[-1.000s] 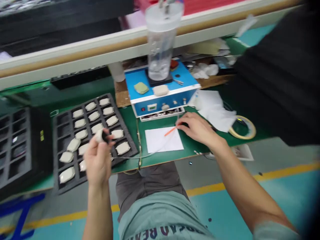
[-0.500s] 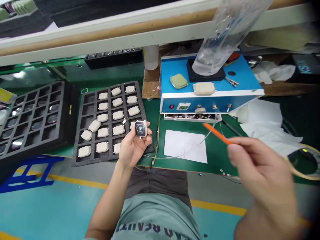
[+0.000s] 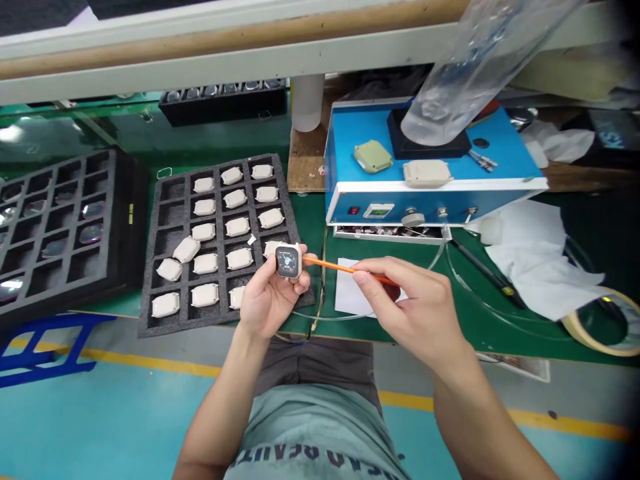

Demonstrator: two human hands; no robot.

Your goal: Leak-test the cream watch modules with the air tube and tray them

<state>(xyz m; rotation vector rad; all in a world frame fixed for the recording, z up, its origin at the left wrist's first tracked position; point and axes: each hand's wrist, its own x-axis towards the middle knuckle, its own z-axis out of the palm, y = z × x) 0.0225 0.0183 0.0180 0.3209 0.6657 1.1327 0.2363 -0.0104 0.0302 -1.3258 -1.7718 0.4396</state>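
My left hand point(image 3: 270, 300) is closed on a small square watch point(image 3: 289, 261) with a dark, dial-like screen facing up and a pale case. Between the fingers and thumb of my right hand point(image 3: 413, 310) is a thin orange stick point(image 3: 333, 266), whose kind I cannot make out. Its tip reaches the right side of the watch, by my left fingertips; whether it touches the case I cannot tell. Behind my left hand lies a grey foam tray point(image 3: 173, 215) with beige watch cases point(image 3: 205, 295) in many compartments. Two of these cases lie askew across the dividers.
A blue machine box point(image 3: 360, 127) carries a green case point(image 3: 373, 156), a beige case point(image 3: 427, 173) and a clear plastic cylinder point(image 3: 440, 100). White paper point(image 3: 350, 293), a black pen-like tool point(image 3: 487, 272), tape roll point(image 3: 575, 330) and tissues point(image 3: 540, 260) lie right. Dark trays point(image 3: 127, 213) stand left.
My right hand has swung left and brought the orange stick's tip to the side of the watch. My left hand still holds the watch, now slightly turned. The view has shifted a little.
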